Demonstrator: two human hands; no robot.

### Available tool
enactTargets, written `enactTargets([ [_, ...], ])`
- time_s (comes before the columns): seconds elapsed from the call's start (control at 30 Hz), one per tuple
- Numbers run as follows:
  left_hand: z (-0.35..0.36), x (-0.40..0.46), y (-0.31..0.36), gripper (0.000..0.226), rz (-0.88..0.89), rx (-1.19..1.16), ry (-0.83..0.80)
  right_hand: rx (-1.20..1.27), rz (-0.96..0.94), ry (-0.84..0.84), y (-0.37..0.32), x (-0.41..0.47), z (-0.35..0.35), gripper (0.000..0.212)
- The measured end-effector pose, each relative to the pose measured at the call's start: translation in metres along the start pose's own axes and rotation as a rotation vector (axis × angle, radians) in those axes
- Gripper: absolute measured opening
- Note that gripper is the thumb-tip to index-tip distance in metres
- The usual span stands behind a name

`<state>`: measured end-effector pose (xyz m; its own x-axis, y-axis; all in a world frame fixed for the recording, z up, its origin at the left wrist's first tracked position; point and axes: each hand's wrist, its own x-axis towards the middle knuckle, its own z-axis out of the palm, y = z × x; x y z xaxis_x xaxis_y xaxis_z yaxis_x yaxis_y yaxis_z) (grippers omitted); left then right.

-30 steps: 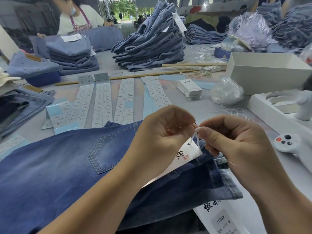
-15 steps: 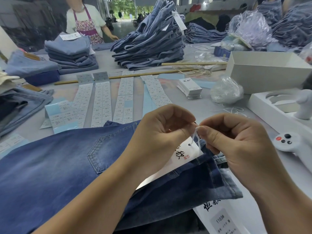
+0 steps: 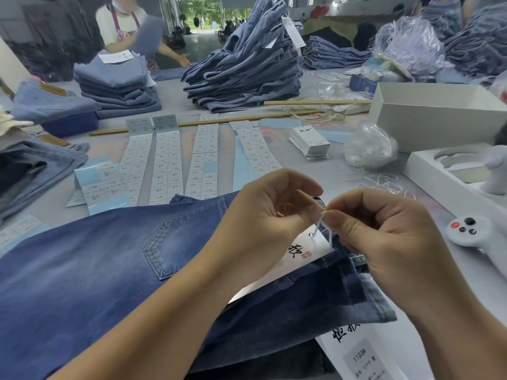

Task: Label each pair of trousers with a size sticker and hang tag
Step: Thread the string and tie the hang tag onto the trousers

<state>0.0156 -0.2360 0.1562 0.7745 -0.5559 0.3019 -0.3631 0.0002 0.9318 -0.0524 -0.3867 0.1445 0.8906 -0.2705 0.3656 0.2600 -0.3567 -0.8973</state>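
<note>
A pair of blue denim trousers (image 3: 96,270) lies flat in front of me, back pocket up. On its waistband rests a white hang tag (image 3: 301,250) with black characters. A white string (image 3: 318,229) runs up from the tag's hole. My right hand (image 3: 384,242) pinches the string's top end between thumb and forefinger. My left hand (image 3: 263,218) is curled just left of it, fingertips at the string. Strips of size stickers (image 3: 167,163) lie side by side beyond the trousers. A stack of blank hang tags (image 3: 310,141) sits further right.
Another tagged sheet (image 3: 359,355) pokes out under the trousers at the bottom. A bag of strings (image 3: 370,146), white boxes (image 3: 439,116) and a white controller (image 3: 472,229) stand to the right. Folded jeans piles (image 3: 247,69) fill the back. A person (image 3: 123,26) works across the table.
My hands have drawn slightly apart and the string loop now shows taut between the tag and my right fingertips. The person across the table has lifted a piece of denim.
</note>
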Motion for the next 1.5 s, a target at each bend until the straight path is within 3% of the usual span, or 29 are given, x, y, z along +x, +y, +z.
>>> enactTargets([
  [0.1,0.001,0.0,-0.001,0.023,0.001,-0.004,0.004,-0.02,-0.006,0.011,0.0,-0.002,0.0,0.016],
  [0.2,0.001,-0.001,-0.001,0.023,0.002,0.003,-0.003,-0.05,-0.019,0.009,0.001,-0.003,0.0,0.003],
  [0.4,-0.005,-0.003,-0.006,0.019,-0.032,0.071,-0.011,-0.08,-0.037,0.007,-0.006,-0.003,0.002,0.013],
  [0.5,-0.024,-0.003,-0.013,0.007,-0.085,0.23,-0.008,-0.168,-0.062,-0.011,-0.007,-0.002,0.001,0.006],
  [0.63,-0.043,-0.011,-0.03,0.009,-0.238,0.487,-0.029,-0.439,-0.106,0.025,-0.004,0.003,0.003,0.025],
  [0.73,-0.037,-0.02,-0.041,0.015,-0.178,0.678,-0.091,-0.533,-0.207,0.006,-0.009,0.002,0.015,0.023],
  [0.8,-0.038,-0.023,-0.041,0.015,-0.18,0.651,-0.054,-0.572,-0.24,-0.08,-0.011,0.001,0.021,0.016],
  [0.93,-0.057,-0.025,-0.037,0.009,-0.259,0.553,-0.103,-0.741,-0.115,-0.336,-0.01,0.004,0.024,0.01],
  [1.07,-0.065,-0.031,-0.035,0.01,-0.231,0.486,-0.15,-0.757,-0.077,-0.423,-0.015,0.01,0.025,0.015],
  [1.2,-0.076,-0.038,-0.036,0.018,-0.168,0.583,-0.116,-0.83,-0.109,-0.592,-0.027,0.022,0.037,0.013],
  [1.37,-0.11,-0.06,-0.042,0.029,-0.27,0.729,-0.118,-0.939,-0.189,-0.79,-0.053,0.035,0.08,0.021],
  [1.5,-0.145,-0.086,-0.046,0.023,-0.369,0.754,-0.072,-0.932,-0.335,-0.941,-0.072,0.043,0.131,0.037],
])
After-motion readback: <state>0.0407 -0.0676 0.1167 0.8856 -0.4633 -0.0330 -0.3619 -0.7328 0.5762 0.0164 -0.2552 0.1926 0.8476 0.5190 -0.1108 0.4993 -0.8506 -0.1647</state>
